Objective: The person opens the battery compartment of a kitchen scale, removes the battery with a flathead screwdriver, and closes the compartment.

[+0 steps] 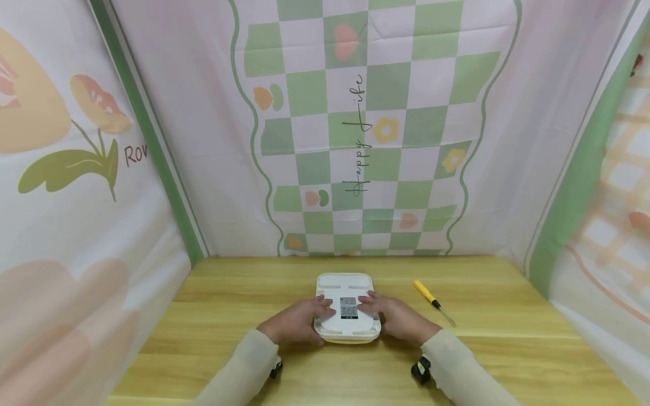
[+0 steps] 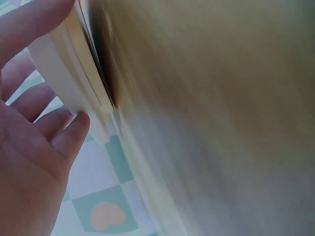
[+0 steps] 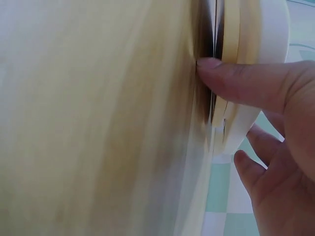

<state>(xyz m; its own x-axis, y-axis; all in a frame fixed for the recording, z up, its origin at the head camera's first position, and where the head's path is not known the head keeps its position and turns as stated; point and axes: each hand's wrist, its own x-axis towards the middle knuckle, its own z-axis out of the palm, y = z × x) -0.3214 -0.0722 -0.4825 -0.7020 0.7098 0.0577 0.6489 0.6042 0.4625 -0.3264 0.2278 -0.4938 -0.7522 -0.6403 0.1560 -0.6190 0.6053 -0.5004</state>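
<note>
Left hand [image 1: 297, 321] and right hand [image 1: 403, 320] grip white case [image 1: 348, 309] near far edge of worktop [image 1: 244, 282]; interior cannot be seen.

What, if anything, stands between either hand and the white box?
Nothing visible: the left hand and right hand both hold the white box at its sides. The screwdriver lies apart, off to the right.

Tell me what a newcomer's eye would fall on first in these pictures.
Probably the green checkered "Happy Life" curtain behind the wood-grain table. Next, low in the head view's centre, the white device held between left hand and right hand; then the yellow-handled screwdriver lying to its right.
</note>
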